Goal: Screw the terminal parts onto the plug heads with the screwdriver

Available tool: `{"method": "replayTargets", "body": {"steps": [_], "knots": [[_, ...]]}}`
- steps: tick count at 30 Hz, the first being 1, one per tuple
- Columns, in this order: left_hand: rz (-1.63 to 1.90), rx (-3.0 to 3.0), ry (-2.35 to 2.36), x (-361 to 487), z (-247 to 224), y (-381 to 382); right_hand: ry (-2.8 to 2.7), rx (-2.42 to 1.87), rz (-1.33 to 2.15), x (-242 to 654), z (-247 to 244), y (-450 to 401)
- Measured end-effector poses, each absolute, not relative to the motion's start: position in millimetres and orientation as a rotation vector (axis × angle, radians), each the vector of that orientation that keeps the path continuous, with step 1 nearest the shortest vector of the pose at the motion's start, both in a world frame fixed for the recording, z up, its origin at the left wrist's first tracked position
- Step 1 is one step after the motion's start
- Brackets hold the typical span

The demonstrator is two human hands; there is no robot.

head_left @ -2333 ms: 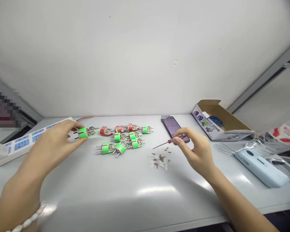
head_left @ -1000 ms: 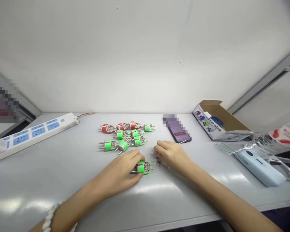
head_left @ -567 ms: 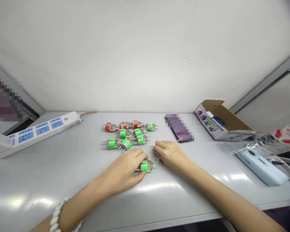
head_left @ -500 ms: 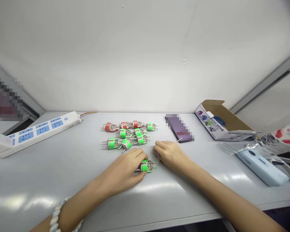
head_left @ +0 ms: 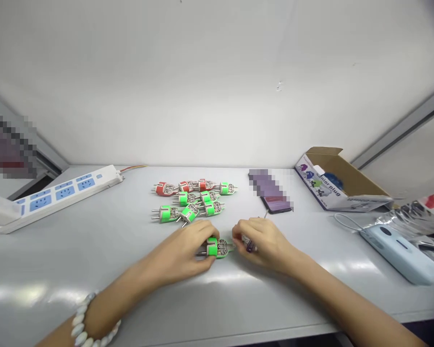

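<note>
Green plug (head_left: 217,248) under left hand (head_left: 179,248) fingers, closed narrow on it; small screwdriver (head_left: 249,244) pinched in right hand (head_left: 267,246) fingers, just beside; more plugs (head_left: 190,213) beyond left fingertips.

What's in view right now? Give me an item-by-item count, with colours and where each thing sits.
green two-pin plugs: 6, green with metal pins, grouped mid-table
red two-pin plugs: 3, red with metal pins, back row of the group
held two-pin plug: 1, green, under the left hand
small screwdriver: 1, dark handle, mostly hidden in the right hand
phone: 1, dark, partly pixelated, back of table
power strip: 1, white with blue sockets, left
cardboard box: 1, open, back right
pale blue device: 1, right
plastic bag: 1, silvery and red, right edge
bead bracelet: 1, white, left wrist
left hand: 1, on the held plug
right hand: 1, beside the held plug
</note>
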State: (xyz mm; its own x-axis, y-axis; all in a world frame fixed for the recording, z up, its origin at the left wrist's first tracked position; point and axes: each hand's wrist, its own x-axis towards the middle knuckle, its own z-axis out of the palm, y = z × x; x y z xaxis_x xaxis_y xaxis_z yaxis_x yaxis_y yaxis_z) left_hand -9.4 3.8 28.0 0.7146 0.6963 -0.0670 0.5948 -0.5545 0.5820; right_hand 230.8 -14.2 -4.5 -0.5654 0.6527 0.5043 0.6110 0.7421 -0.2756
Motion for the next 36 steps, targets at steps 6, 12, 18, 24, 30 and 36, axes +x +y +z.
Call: {"method": "replayTargets", "body": {"steps": [6,12,18,24,30,36], "knots": [[0.253,2.335,0.958,-10,25,6,-2.376,-0.765,0.059,223,-7,-21],[0.24,2.353,0.963,-10,28,4,-2.39,-0.699,-0.098,222,-19,-20],[0.292,2.371,0.918,-10,26,5,-2.405,-0.749,-0.069,223,-29,-20],[0.285,2.368,0.939,-9,27,4,-2.414,-0.785,-0.065,222,-30,-22],[0.277,2.365,0.938,-10,27,5,-2.388,-0.815,0.014,221,-28,-23],[0.23,2.36,0.967,-9,27,4,-2.318,-0.833,0.166,219,-27,-20]]}}
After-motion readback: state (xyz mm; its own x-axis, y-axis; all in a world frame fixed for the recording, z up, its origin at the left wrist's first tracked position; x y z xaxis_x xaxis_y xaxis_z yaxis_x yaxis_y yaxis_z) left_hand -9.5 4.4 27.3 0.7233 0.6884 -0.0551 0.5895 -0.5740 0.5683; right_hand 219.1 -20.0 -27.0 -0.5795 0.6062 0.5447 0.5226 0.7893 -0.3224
